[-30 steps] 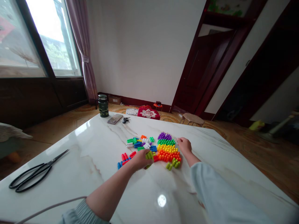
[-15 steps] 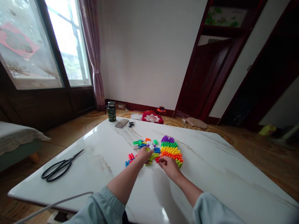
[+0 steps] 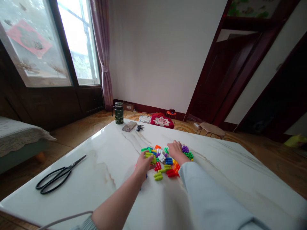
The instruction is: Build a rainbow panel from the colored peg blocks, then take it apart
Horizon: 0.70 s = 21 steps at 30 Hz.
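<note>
A heap of small coloured plastic pegs [image 3: 160, 155] lies in the middle of a white marble table [image 3: 227, 179]. My left hand [image 3: 143, 163] is curled at the heap's left edge, its fingers closed around lime-green pegs [image 3: 150, 156]. My right hand [image 3: 175, 150] lies palm down on a packed block of pegs, fingers spread over it. Only the block's purple and green rows [image 3: 187, 152] show past the hand. Loose red and orange pegs [image 3: 171, 172] and lime ones [image 3: 158, 176] lie just in front of both hands.
Black scissors [image 3: 57, 175] lie on the table's left part. At the far edge stand a green flask [image 3: 118, 112], a phone [image 3: 129, 126] and keys [image 3: 139, 127]. A grey cable [image 3: 64, 218] crosses the near left corner. A bed [image 3: 19, 134] is left of the table.
My right hand went from the block's far side to its near side, then back onto the block. The neat rows have broken up, and red, orange and lime pegs now lie loose.
</note>
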Motion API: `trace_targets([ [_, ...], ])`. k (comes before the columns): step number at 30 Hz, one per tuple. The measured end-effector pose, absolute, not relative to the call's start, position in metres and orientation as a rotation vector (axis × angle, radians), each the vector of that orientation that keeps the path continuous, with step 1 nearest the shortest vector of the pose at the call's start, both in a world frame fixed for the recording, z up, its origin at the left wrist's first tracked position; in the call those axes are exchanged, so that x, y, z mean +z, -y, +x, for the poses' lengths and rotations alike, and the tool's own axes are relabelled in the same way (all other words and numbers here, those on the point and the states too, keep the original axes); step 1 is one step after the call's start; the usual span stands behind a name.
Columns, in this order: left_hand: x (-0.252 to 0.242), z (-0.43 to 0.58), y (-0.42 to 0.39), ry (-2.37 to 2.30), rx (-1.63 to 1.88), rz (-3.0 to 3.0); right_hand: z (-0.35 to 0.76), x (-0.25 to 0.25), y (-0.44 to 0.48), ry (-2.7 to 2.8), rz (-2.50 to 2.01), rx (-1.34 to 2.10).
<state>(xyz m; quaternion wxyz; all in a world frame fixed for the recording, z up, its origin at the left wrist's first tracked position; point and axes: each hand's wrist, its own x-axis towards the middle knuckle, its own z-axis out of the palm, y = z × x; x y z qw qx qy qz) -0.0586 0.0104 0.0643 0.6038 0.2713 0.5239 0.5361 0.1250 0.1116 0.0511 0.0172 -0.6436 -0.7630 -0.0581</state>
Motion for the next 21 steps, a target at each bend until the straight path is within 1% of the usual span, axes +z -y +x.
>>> trace_targets([
  [5,0.059,-0.055,-0.014,-1.196,1.224,0.704,0.110,0.030,-0.125,2.357,-2.054,-0.193],
  [9,0.058,-0.052,-0.014,-1.171,1.210,0.784,0.105,0.027,-0.131,2.266,-2.110,-0.169],
  [15,0.061,-0.053,-0.011,-1.214,1.189,0.832,0.127,0.046,-0.133,2.036,-2.154,-0.121],
  [21,0.063,-0.053,-0.009,-1.177,1.180,0.841,0.223,0.078,-0.115,1.807,-2.218,-0.075],
])
